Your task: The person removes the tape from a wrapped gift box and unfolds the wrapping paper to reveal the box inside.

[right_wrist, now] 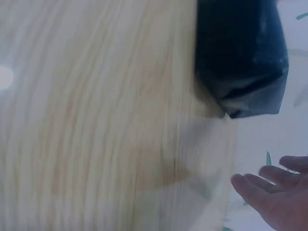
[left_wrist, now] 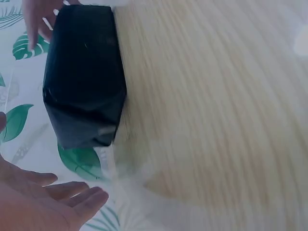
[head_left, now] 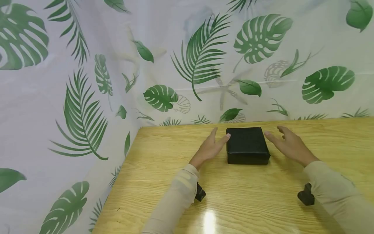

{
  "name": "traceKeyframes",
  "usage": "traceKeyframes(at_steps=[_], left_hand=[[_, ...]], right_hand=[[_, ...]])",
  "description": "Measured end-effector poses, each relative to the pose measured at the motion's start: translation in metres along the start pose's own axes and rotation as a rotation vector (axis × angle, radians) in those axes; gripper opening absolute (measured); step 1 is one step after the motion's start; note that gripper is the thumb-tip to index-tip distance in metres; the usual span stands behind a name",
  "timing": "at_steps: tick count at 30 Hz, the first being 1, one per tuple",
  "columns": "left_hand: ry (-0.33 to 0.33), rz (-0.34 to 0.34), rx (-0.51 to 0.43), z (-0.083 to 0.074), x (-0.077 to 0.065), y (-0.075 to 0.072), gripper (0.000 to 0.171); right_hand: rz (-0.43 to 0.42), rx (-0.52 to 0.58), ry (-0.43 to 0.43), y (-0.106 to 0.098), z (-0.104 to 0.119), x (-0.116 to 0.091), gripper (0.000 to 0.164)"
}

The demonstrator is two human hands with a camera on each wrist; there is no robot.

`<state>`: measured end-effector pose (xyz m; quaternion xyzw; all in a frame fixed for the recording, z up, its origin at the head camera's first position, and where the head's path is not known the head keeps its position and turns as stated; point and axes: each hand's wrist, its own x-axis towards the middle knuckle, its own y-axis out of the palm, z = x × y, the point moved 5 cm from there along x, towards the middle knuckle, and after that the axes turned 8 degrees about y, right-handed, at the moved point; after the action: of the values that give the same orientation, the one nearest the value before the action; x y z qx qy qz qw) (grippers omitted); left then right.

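Observation:
A black wrapped box lies flat on the wooden table near its back edge. At its left side is my left hand, fingers extended, the thumb tip overlapping the box's edge in the head view. My right hand stands on the other side, thumb pointing at the box's right edge, fingers loosely spread. In the left wrist view a gap shows between the left hand and the folded end of the box. The right wrist view likewise has the right hand apart from the box.
The wooden table runs up to a leaf-printed curtain at the back and left. Black wrist devices, one at the left sleeve and one at the right, hang close over the tabletop.

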<state>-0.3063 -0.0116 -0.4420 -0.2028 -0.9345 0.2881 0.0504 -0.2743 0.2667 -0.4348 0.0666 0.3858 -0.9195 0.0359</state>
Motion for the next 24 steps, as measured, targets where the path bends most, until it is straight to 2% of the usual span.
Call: traceKeyframes(at_steps=[6, 10, 17, 24], left_hand=[[-0.052, 0.018, -0.189, 0.0, -0.001, 0.012, 0.086], [-0.077, 0.015, -0.27, -0.001, 0.0, 0.019, 0.081], [-0.116, -0.013, -0.34, 0.0, 0.001, 0.028, 0.071], [-0.102, -0.064, -0.419, 0.007, 0.004, 0.032, 0.058]], right_hand=[[0.087, 0.249, 0.068, 0.011, 0.004, -0.003, 0.091], [0.145, 0.402, 0.138, 0.017, 0.004, -0.005, 0.09], [0.185, 0.491, 0.169, 0.025, 0.003, -0.005, 0.082], [0.188, 0.555, 0.176, 0.028, 0.002, -0.006, 0.076]])
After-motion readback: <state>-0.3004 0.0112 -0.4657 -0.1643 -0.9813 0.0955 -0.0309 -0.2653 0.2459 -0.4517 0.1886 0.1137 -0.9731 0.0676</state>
